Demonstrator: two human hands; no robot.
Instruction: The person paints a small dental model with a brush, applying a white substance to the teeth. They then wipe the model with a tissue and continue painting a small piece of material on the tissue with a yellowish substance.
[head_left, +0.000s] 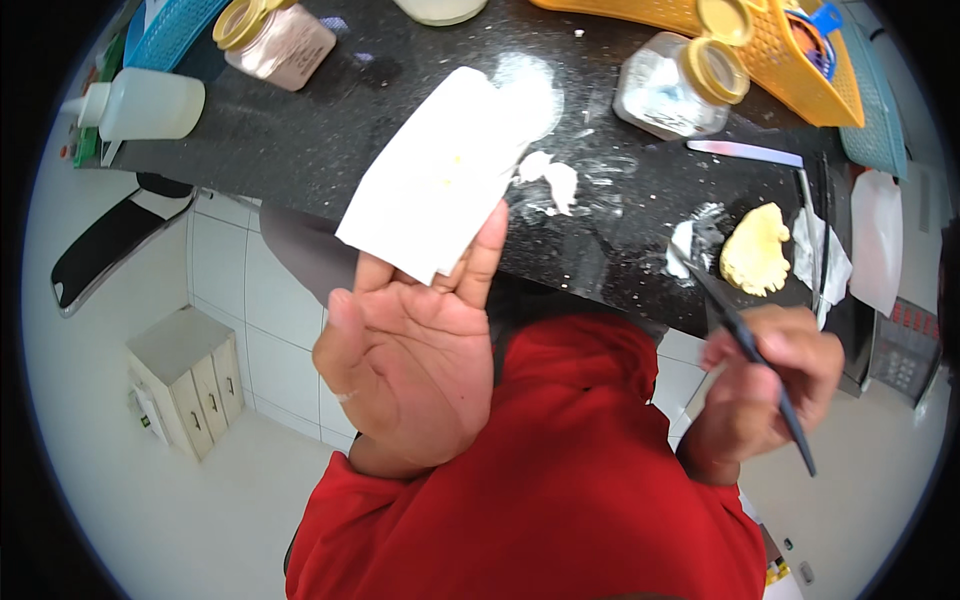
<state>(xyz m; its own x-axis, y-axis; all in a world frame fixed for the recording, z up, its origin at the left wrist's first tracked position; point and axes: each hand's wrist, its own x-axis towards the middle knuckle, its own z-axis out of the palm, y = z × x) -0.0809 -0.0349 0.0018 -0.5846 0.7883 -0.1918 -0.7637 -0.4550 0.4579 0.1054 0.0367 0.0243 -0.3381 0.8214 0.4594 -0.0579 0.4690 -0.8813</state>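
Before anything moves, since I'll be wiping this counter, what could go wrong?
The slim black tool in the right hand might slip and spread the small white blob onto the pale yellow, knobbly piece beside it. The white paper sheet on the left hand could catch the nearby white clumps. The clear, yellow-lidded jar at upper right looks open, so a knock may spill it.

Slim dark tool (733,322) in right hand (800,352), white paper (430,180) on palm-up left hand (420,360)
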